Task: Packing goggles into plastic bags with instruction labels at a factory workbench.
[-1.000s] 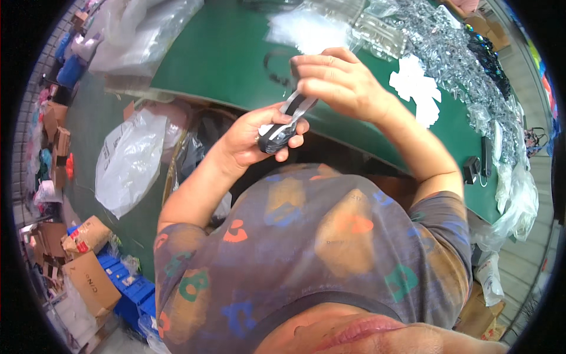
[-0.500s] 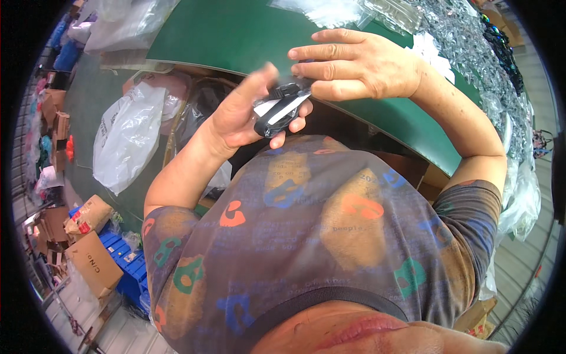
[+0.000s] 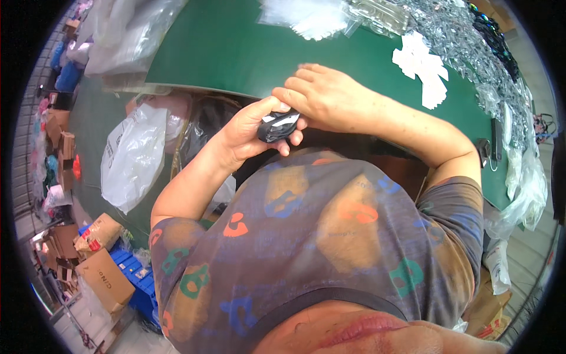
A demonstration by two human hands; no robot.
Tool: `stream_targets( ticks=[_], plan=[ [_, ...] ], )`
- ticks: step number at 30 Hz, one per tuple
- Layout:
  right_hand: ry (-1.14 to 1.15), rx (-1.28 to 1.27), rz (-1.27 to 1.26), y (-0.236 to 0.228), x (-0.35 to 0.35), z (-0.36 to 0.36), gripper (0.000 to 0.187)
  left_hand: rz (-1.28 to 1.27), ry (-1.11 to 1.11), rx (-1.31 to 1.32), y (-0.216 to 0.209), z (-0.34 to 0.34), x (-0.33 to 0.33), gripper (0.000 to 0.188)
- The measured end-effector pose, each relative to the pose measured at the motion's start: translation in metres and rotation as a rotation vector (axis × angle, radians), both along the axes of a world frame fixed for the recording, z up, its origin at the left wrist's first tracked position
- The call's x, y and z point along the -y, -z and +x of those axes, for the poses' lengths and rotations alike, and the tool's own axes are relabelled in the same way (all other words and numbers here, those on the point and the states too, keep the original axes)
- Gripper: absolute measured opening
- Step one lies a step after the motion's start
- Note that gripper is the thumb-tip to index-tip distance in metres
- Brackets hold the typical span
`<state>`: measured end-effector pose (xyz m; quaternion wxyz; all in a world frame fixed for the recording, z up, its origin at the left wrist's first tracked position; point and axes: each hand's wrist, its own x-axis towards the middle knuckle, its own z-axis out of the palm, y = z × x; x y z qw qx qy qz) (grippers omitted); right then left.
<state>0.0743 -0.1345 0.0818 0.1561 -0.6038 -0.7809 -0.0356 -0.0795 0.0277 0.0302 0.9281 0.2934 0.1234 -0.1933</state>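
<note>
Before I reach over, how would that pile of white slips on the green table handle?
The white slips look thin and flat, so probably light and bendy. They overlap unevenly on the green table, so a push would likely slide them apart.

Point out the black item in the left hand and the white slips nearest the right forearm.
Black item (image 3: 276, 130): head view, middle of its body.
White slips (image 3: 424, 69): head view, middle of the pile.
</note>
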Motion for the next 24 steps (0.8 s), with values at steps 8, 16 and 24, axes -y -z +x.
stream_targets(
  ticks=[8, 16, 24],
  plan=[
    [0.076, -0.68, -0.411, 0.026, 0.008, 0.03, 0.036, 0.665, -0.118, 0.334, 0.01, 0.005, -0.013, 0.103],
    [0.086, -1.046, -0.34, 0.047, 0.001, 0.044, 0.069, 0.82, -0.423, 0.502, 0.002, 0.034, 0.015, 0.045],
    [0.215, -1.14, -0.197, 0.058, 0.012, 0.079, 0.04, 0.751, -0.382, 0.539, 0.02, 0.097, 0.004, 0.059]
  ],
)
